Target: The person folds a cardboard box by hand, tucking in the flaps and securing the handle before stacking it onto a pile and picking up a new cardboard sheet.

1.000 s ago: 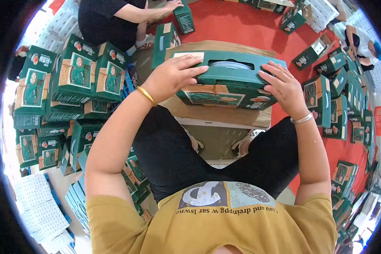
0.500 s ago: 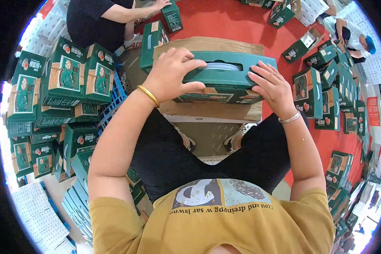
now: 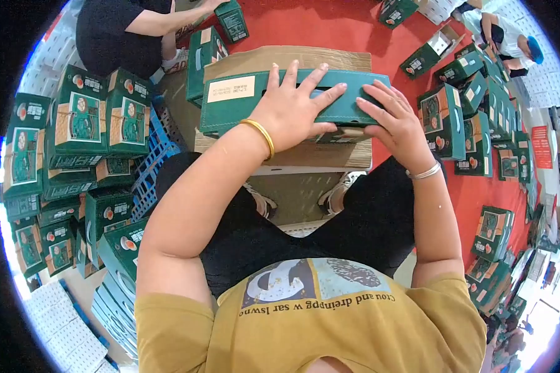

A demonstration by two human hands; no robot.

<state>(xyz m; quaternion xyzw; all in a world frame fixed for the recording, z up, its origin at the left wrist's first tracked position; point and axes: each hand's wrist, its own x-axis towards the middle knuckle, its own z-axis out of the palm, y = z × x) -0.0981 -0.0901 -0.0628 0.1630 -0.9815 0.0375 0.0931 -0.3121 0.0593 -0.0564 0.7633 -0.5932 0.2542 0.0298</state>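
Observation:
A green carton (image 3: pixel 230 118) with a stitched-look top edge and a pale printed sticker (image 3: pixel 231 89) lies in front of me on a brown cardboard sheet (image 3: pixel 330 59). My left hand (image 3: pixel 298 102), wearing a gold bangle, rests on the carton's top with fingers spread, covering most of its handle slot. At the carton's right end is my right hand (image 3: pixel 395 124), with a silver bracelet. Its fingers are stretched over the top edge, and the thumb is near the front side. The carton's front face is mostly hidden.
Similar green cartons (image 3: pixel 81 118) are stacked at my left beside a blue plastic crate (image 3: pixel 155 161). More cartons (image 3: pixel 442 118) stand on the red floor (image 3: pixel 330 25) to the right. A person in black (image 3: pixel 112 31) touches a carton at upper left; another person (image 3: pixel 510 46) bends at upper right.
My left hand has moved from the handle slot onto the carton's top and spread flat. The sticker and the carton's left end now show. The whole view has shifted slightly.

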